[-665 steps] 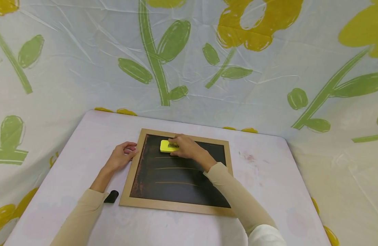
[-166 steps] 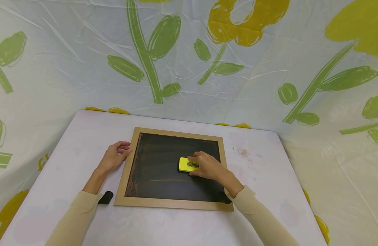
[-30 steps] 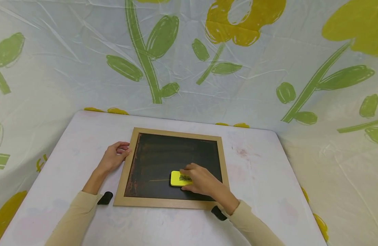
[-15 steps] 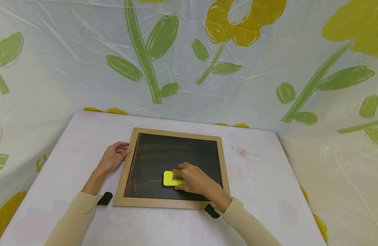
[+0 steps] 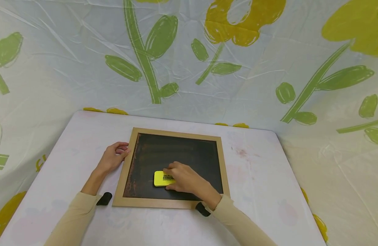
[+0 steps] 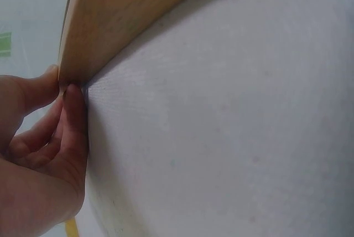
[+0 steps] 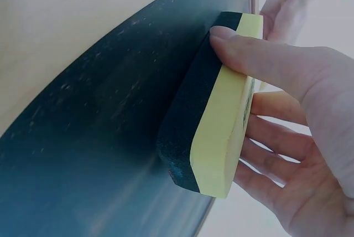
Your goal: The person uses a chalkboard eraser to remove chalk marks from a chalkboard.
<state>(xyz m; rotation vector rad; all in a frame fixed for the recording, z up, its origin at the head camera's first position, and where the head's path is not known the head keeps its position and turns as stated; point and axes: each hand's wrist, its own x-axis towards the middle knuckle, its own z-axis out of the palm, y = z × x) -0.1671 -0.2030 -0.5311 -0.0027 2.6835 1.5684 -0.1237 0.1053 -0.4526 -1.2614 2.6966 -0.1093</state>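
Observation:
A small chalkboard point(image 5: 195, 157) with a wooden frame point(image 5: 152, 202) lies on the table, its black surface streaked with faint smears. My right hand point(image 5: 187, 177) grips a yellow and black magnetic eraser point(image 5: 159, 178) on the lower middle of the board. In the right wrist view the thumb lies along one side of the eraser point(image 7: 218, 132), with the fingers round the other side and the black felt facing the board. My left hand point(image 5: 113, 158) holds the frame's left edge; in the left wrist view the thumb and fingertips pinch the wooden edge point(image 6: 110, 21).
The white table point(image 5: 253, 191) has reddish stains point(image 5: 241, 152) right of the board. Behind it hangs a flower-print cloth point(image 5: 189, 68). A black wrist-worn piece point(image 5: 105, 199) shows by the left cuff, another black piece point(image 5: 203, 209) by the right.
Over the last second my right hand has slid the eraser left along the lowest chalk line, which no longer shows. The upper lines seen earlier are gone too. My left hand stays put.

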